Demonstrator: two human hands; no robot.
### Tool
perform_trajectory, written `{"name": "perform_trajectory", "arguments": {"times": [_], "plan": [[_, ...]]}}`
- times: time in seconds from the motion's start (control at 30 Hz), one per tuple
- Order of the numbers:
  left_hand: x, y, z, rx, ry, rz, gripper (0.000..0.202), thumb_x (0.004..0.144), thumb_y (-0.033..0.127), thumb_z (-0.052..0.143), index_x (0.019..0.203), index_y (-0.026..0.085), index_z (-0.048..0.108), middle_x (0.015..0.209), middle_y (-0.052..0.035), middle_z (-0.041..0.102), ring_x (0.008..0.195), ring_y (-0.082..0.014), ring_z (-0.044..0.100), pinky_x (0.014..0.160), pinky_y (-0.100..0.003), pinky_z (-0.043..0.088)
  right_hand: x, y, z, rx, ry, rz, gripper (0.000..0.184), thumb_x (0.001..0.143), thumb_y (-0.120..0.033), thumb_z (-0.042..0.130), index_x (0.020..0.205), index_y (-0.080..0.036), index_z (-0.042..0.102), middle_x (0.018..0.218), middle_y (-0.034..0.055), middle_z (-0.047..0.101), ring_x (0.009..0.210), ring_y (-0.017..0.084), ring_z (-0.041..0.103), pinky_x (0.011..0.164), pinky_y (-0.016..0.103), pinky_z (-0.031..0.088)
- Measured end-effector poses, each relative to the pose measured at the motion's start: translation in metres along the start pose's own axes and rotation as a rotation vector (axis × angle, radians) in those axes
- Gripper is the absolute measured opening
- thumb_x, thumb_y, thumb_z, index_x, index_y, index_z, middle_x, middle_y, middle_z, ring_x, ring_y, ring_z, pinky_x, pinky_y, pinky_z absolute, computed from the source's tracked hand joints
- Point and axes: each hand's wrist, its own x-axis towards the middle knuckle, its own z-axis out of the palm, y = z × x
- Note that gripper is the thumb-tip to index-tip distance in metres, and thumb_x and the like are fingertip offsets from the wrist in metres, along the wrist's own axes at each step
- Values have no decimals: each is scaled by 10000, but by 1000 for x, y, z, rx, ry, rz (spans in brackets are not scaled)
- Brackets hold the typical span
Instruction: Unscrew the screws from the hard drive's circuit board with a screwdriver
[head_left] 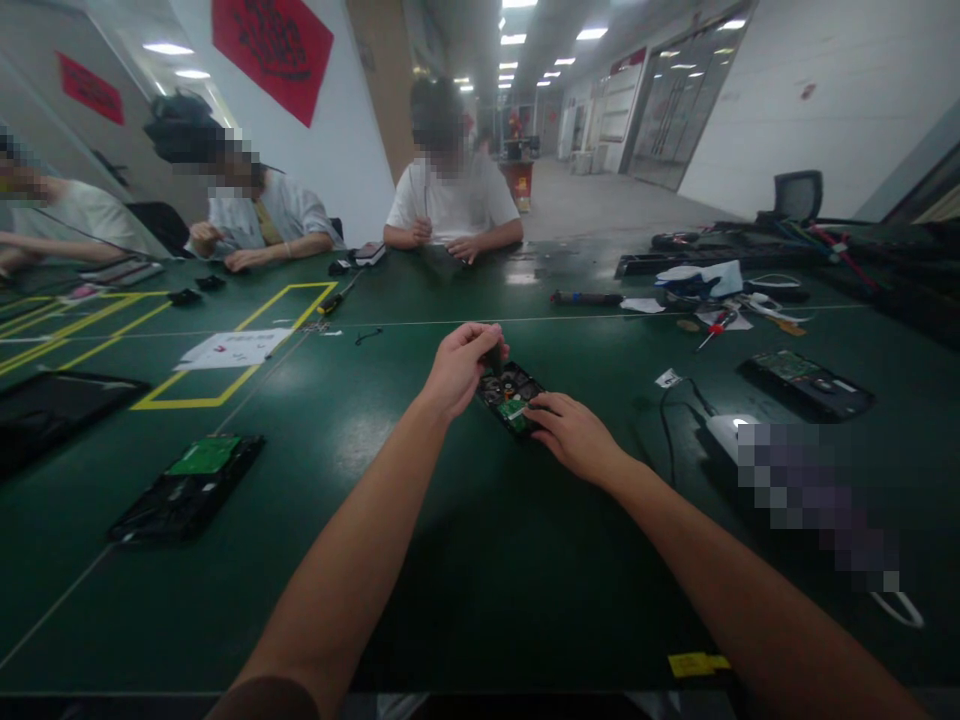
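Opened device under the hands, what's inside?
Green circuit board and dark parts; the right hand covers the near edge of the device, the left hand its far corner.

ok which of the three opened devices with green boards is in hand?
The middle device: left hand above it, right hand on its edge. The left device and right device lie untouched.

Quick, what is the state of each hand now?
Left hand: closed on a small dark tool.
Right hand: open, resting on the opened device.
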Motion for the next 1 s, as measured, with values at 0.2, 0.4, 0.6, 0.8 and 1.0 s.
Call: {"name": "perform_trajectory", "arguments": {"times": [0.2, 0.4, 0.6, 0.8, 1.0], "plan": [[-3, 6, 1, 136, 9, -4, 217, 855, 383, 751, 923, 178, 774, 924, -55, 694, 840, -151, 612, 741, -269, 480, 0, 1, 1, 1, 6, -12, 321, 962, -173, 636, 1279, -209, 676, 1358, 136, 630, 1283, 313, 576, 1080, 562, 499], [-4, 1, 8, -30, -16, -11, 148, 910, 321, 658, 945, 185, 703, 849, -45, 674, 793, -151, 640, 787, -303, 518, 1, 0, 0, -4, 5, -17, 320, 965, -181, 636, 1281, -206, 673, 1350, 139, 633, 1281, 317, 576, 1078, 559, 503], [-2, -4, 15, -100, 23, 16, 161, 921, 265, 573, 804, 179, 641, 751, -14, 556, 697, -124, 554, 675, -255, 471, 1, -1, -1, 18, 10, -13, 321, 954, -167, 641, 1269, -212, 683, 1352, 142, 637, 1271, 317, 587, 1076, 569, 504], [0, -8, 15, -8, -14, 42, 266, 927, 352, 633, 728, 191, 562, 707, 1, 514, 633, -120, 492, 640, -258, 434, 1, -1, -1, 8, 5, -1, 316, 964, -188, 632, 1275, -206, 686, 1353, 135, 638, 1293, 322, 572, 1094, 548, 499], [-1, -13, 12, 28, 36, 71, 247, 915, 400, 712, 898, 203, 563, 764, 17, 568, 657, -110, 523, 680, -259, 442, 0, -1, -1, 7, -9, 7, 329, 962, -181, 631, 1285, -210, 685, 1365, 131, 633, 1294, 317, 575, 1104, 556, 490]]}}
